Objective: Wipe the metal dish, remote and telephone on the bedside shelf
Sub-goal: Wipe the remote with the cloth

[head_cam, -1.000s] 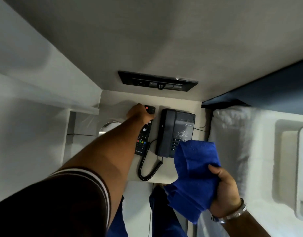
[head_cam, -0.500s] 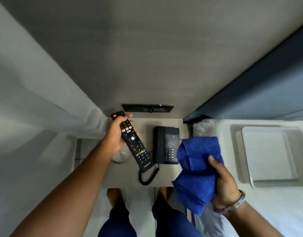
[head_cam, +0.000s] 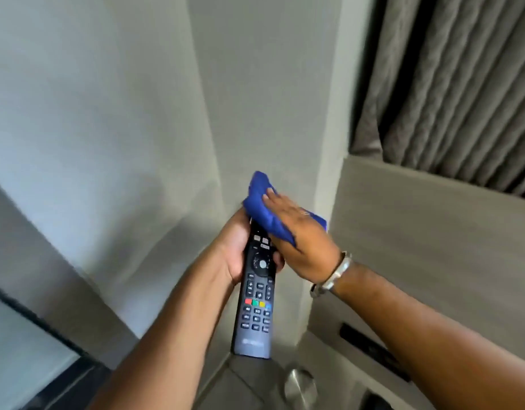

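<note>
My left hand (head_cam: 236, 250) grips the black remote (head_cam: 255, 303) around its upper half and holds it up in the air, buttons facing me. My right hand (head_cam: 302, 241) lies flat on a blue cloth (head_cam: 262, 202) and presses it against the remote's top end. The round metal dish (head_cam: 299, 386) sits on the bedside shelf (head_cam: 249, 389) below the remote. A dark edge at the bottom, under my right forearm, may be the telephone; it is mostly hidden.
A grey wall fills the left and centre. A wood-grain panel (head_cam: 433, 238) with a dark switch plate (head_cam: 370, 347) stands at the right, with grey curtains (head_cam: 450, 84) above it. A dark-framed surface (head_cam: 33, 350) sits at lower left.
The remote has been lifted off the shelf and raised. My right hand has brought the blue cloth onto the remote's top end. The camera has tilted up toward the wall.
</note>
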The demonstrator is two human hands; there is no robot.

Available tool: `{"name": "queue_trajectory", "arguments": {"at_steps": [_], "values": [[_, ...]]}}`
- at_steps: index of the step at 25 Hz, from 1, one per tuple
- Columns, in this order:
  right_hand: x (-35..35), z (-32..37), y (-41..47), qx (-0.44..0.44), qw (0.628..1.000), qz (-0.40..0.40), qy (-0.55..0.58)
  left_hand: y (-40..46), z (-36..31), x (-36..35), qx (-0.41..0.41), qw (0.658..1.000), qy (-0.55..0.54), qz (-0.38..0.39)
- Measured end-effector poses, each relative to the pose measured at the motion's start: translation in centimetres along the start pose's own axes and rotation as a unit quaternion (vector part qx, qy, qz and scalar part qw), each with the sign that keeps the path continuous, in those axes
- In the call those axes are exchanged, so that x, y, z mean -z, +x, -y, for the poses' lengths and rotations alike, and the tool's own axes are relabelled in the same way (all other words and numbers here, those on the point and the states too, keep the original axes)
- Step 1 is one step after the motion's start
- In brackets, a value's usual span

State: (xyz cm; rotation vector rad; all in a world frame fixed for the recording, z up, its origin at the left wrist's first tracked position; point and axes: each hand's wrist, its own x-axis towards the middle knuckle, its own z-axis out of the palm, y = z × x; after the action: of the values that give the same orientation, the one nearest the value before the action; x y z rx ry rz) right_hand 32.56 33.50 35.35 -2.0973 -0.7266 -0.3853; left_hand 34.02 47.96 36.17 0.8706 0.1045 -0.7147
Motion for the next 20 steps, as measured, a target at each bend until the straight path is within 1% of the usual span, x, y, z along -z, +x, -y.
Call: {"name": "queue_trajectory", "arguments": {"at_steps": [1, 2, 3, 5, 7, 8, 10, 12, 13, 14, 16, 18, 20], "values": [[-0.6, 1.3, 2.1, 0.056, 0.998, 0.026, -0.025, -1.6, -1.9, -0.5, -0.063, 0.998, -0.008, 0.014], [-1.0, 2.5, 3.7, 0.079, 0.996, 0.046, -0.019, -2.9, -3.3, -0.7, -0.107, 0.994, -0.024, 0.014], [-1.4, 3.5, 4.8, 0.096, 0.993, 0.061, 0.004, -4.1, -4.2, -0.6, -0.134, 0.99, -0.04, -0.002], [-2.6, 6.0, 5.6, 0.132, 0.984, 0.102, 0.064, -6.6, -4.8, 0.2, -0.185, 0.979, -0.078, -0.046], [-4.0, 7.6, 4.8, 0.167, 0.97, 0.132, 0.117, -7.9, -4.5, 1.7, -0.256, 0.956, -0.096, -0.11], [-4.7, 8.2, 4.3, 0.171, 0.967, 0.14, 0.129, -8.5, -4.4, 2.5, -0.284, 0.943, -0.107, -0.134], [-5.5, 8.7, 3.9, 0.163, 0.971, 0.128, 0.122, -9.0, -4.3, 3.1, -0.275, 0.94, -0.127, -0.157], [-5.8, 9.0, 3.7, 0.134, 0.979, 0.117, 0.097, -8.9, -4.0, 3.6, -0.276, 0.938, -0.113, -0.174], [-5.9, 8.9, 3.3, 0.116, 0.981, 0.127, 0.086, -8.9, -3.3, 4.1, -0.283, 0.933, -0.11, -0.191], [-5.9, 8.8, 2.6, 0.099, 0.981, 0.143, 0.083, -8.9, -2.2, 4.0, -0.273, 0.933, -0.099, -0.213], [-6.1, 7.7, -0.5, 0.08, 0.977, 0.176, 0.085, -8.7, 1.4, 4.4, -0.207, 0.945, -0.086, -0.238], [-6.2, 6.1, -4.8, 0.059, 0.975, 0.206, 0.062, -8.3, 6.2, 5.0, -0.129, 0.961, -0.114, -0.215], [-5.9, 5.1, -8.2, 0.034, 0.973, 0.226, 0.022, -8.8, 9.6, 4.7, -0.077, 0.967, -0.176, -0.164]]}}
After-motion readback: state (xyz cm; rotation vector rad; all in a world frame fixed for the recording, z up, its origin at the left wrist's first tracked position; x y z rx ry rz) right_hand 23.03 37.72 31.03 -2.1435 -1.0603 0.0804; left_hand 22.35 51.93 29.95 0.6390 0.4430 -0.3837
